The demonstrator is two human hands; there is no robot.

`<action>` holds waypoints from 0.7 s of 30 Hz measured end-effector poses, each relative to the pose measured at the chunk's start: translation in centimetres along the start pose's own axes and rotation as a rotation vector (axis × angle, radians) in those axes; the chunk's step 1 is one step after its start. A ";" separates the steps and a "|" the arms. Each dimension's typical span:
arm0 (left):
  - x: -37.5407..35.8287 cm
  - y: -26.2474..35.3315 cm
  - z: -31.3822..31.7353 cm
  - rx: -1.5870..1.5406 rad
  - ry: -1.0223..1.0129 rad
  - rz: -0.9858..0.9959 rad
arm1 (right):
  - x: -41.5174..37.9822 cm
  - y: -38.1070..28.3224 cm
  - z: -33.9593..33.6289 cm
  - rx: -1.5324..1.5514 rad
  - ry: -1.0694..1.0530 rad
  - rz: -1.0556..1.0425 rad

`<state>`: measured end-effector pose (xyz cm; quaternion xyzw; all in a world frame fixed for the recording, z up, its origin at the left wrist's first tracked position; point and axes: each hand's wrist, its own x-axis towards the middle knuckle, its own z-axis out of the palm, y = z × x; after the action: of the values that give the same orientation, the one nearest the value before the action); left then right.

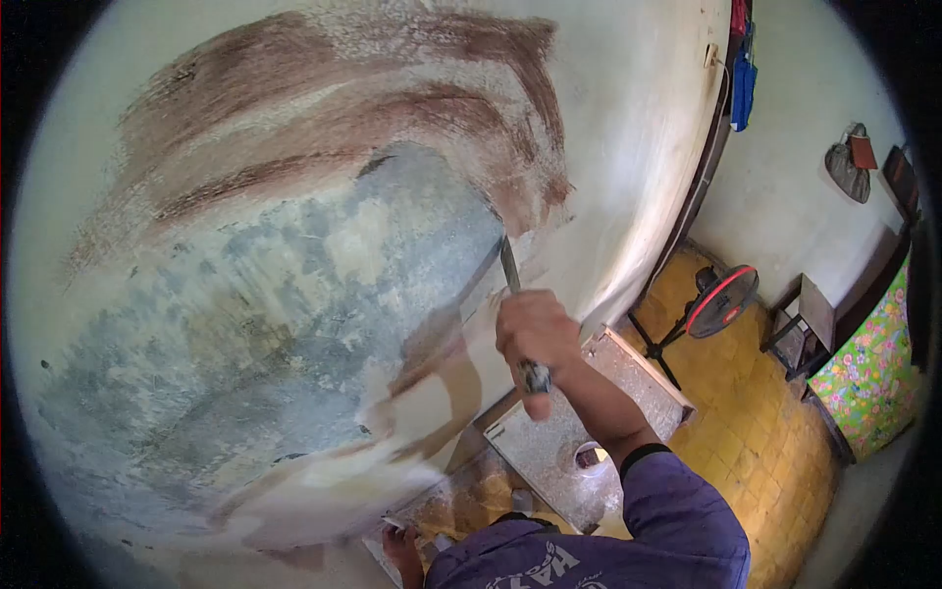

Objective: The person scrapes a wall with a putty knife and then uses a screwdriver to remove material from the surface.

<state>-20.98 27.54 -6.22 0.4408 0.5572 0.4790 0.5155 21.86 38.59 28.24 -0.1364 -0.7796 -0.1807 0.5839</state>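
My right hand (pixel 538 334) is closed around the handle of a scraper (pixel 508 263), its narrow blade seen nearly edge-on. The blade's tip meets the wall at the right border of a grey-blue patch (pixel 324 285), where the surface coat looks stripped or thin. Brown, brushed-looking streaks (pixel 294 79) arc above and to the right of that patch. Low in the view, my left hand (pixel 402 552) is partly cut off beside my body. Its fingers are bent near a small pale thing that I cannot make out.
Below my right arm stands a dusty board-like surface (pixel 549 461) with a white round container (pixel 591 458) on it. A fan with a red rim (pixel 723 301), a small stool (pixel 803 319) and a flowered green cloth (pixel 868 363) are to the right, over yellow floor tiles (pixel 756 432).
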 end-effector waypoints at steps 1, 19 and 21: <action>-0.2 0.9 0.5 -0.010 0.025 -0.023 | 0.1 -0.5 0.2 0.056 -0.008 -0.012; 0.7 -0.6 0.2 -0.114 -0.074 -0.006 | -2.1 0.3 -0.5 -0.192 -0.323 0.116; 0.3 0.4 0.0 -0.068 -0.078 -0.041 | -0.4 0.6 -0.7 -0.078 -0.166 0.050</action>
<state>-21.05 27.92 -5.85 0.4297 0.5291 0.4696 0.5612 22.80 38.87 28.12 -0.1929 -0.8141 -0.1843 0.5159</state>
